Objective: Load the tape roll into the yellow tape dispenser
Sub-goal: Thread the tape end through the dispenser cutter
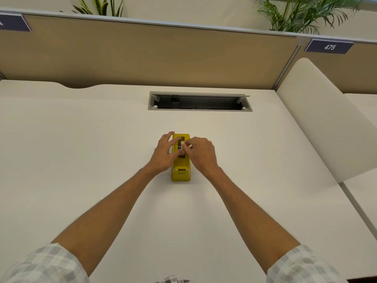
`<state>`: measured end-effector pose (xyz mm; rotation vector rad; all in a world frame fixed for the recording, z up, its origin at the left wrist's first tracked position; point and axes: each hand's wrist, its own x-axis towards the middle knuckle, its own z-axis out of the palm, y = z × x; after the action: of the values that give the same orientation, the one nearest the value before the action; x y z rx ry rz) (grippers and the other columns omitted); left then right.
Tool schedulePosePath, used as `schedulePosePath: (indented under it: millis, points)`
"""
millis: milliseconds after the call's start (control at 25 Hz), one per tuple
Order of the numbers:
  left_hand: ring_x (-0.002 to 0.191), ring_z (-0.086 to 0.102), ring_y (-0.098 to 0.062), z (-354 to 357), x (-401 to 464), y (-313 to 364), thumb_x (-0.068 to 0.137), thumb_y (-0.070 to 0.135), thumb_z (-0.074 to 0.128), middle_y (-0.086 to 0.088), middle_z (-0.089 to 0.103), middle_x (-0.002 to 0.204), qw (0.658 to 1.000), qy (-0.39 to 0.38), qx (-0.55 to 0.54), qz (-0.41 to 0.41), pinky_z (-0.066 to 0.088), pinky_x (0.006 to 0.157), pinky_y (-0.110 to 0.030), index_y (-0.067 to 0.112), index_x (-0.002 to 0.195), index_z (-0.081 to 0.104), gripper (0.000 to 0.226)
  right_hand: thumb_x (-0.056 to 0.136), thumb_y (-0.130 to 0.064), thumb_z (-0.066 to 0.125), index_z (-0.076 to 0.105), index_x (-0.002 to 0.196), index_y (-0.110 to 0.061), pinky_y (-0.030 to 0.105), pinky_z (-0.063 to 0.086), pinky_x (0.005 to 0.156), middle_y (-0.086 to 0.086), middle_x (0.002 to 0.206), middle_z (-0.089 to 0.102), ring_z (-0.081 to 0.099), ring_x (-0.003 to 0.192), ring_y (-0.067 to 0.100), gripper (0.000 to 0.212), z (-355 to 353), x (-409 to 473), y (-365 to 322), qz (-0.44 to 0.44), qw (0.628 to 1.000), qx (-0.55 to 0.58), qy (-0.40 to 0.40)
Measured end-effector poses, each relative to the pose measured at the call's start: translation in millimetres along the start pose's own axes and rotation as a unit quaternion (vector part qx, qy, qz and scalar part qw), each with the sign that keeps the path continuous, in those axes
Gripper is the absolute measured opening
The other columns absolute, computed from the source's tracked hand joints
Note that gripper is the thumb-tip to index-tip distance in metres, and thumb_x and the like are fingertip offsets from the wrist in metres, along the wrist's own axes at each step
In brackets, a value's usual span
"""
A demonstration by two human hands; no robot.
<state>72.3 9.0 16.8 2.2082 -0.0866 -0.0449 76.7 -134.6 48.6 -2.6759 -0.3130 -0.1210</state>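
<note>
A yellow tape dispenser (181, 172) stands on the white desk (102, 150), its cutter end toward me. The tape roll (180, 147), dark at its core, sits in the dispenser's open slot, mostly hidden by fingers. My left hand (163, 154) rests against the dispenser's left side, fingers spread over the top, thumb touching the roll. From the right, my right hand (201, 154) pinches the roll between fingertips and thumb above the slot.
An open grey cable tray (200, 93) is cut into the desk behind the dispenser. A tan partition (142, 56) closes the back. A white curved divider (318, 119) rises on the right. Plants stand beyond the partition.
</note>
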Motion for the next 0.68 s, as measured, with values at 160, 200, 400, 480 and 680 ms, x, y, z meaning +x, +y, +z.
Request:
schedulePosePath:
  millis: [160,200,400,480,680]
  points:
    - [0.145,0.020,-0.022,-0.6,0.5,-2.6,0.089,0.035,0.060,0.000,0.026,0.156,1.000,-0.002,0.007,-0.001,0.025,0.116,-0.047,0.022,0.135,0.052,0.048,0.098,-0.034,0.049,0.074,0.096,-0.013,0.039,0.054,0.074,0.005,0.091,0.074,0.066,0.080,0.022,0.033,0.1,0.2,-1.3,0.002,1.000,-0.005,0.005]
    - [0.144,0.020,-0.022,-0.6,0.2,-2.6,0.088,0.034,0.062,0.000,0.027,0.156,1.000,0.003,0.006,0.001,0.024,0.115,-0.046,0.023,0.133,0.052,0.048,0.098,-0.034,0.049,0.074,0.097,-0.012,0.039,0.054,0.075,0.005,0.091,0.074,0.066,0.080,0.023,0.033,0.1,0.4,-1.3,0.001,1.000,-0.005,0.006]
    - [0.143,0.024,-0.020,2.2,-2.0,-2.7,0.084,0.033,0.068,0.002,0.033,0.154,0.999,0.035,0.016,0.000,0.024,0.114,-0.044,0.027,0.129,0.055,0.047,0.098,-0.033,0.049,0.074,0.096,-0.013,0.038,0.052,0.075,0.005,0.093,0.073,0.066,0.082,0.023,0.033,-1.9,-0.1,-2.3,-0.005,1.000,-0.004,-0.005]
    - [0.143,0.024,-0.020,1.9,-1.5,-3.1,0.084,0.033,0.068,0.002,0.034,0.153,0.999,0.030,0.016,0.005,0.025,0.114,-0.043,0.026,0.129,0.055,0.047,0.099,-0.032,0.049,0.073,0.104,-0.014,0.034,0.051,0.074,0.005,0.100,0.072,0.065,0.086,0.023,0.030,-2.9,-1.3,-1.7,-0.019,1.000,-0.007,0.002]
    - [0.142,0.026,-0.021,-2.3,-0.3,-1.0,0.084,0.031,0.069,0.001,0.040,0.150,1.000,0.017,0.010,0.013,0.026,0.116,-0.050,0.023,0.129,0.057,0.047,0.100,-0.026,0.048,0.068,0.113,-0.016,0.030,0.045,0.065,0.004,0.111,0.067,0.067,0.086,0.027,0.026,-4.3,-3.2,-2.1,-0.094,0.993,-0.067,0.018]
